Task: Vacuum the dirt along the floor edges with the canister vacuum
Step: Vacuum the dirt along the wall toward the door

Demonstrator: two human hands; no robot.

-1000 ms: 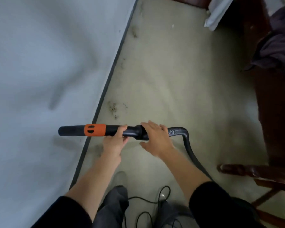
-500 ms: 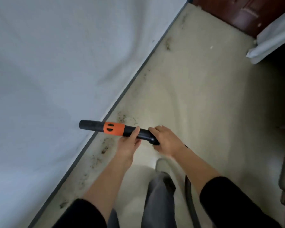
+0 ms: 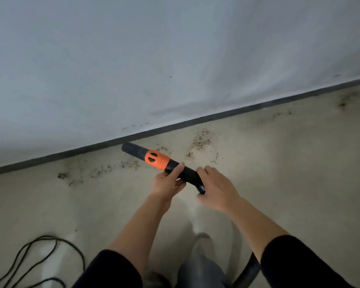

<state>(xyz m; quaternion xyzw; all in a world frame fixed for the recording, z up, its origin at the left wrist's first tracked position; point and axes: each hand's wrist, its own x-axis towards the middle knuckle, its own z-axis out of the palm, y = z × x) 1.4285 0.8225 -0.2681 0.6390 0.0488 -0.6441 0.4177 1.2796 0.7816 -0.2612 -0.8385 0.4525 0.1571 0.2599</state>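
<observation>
Nearest: black sleeves on both arms, grey trouser leg btwn them. Black hose curves out from under the R sleeve, low over the beige floor. Off to the L, a thin black power cord lies looped on the floor, well apart from the wall edge. Bare forearms reach fwd. Left hand grips the vacuum wand just behind its orange collar, fingers wrapped under, thumb laid along the top. Right hand is curled over the wand's bent rear end, fingers over the top, thumb below. Wand is black and tilted, tip pointing at the floor's wall edge & ending just short of the skirting strip; can't tell if the tip touches the floor. Dirt sits in dark crumbly patches along that edge: one just R of the collar, a scattered line L of the wand, another far R near the strip. Beyond: the dark grey strip runs the whole floor edge, then plain pale grey wall.
</observation>
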